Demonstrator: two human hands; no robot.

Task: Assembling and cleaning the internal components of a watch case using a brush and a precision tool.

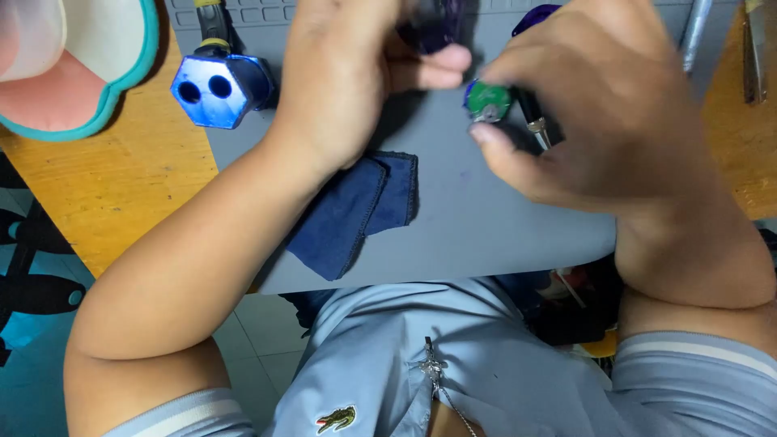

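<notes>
Blue cloth (356, 212), perhaps a hexagonal holder (217, 87).

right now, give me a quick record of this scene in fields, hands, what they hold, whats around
left hand: grip closed on a dark purple part
right hand: fingers pinch a small round green disc
surface: grey mat on a wooden table
cloth: folded dark blue cloth on the mat, partly under the left forearm
other: blue hexagonal tool head with two holes, at the mat's left edge
</notes>
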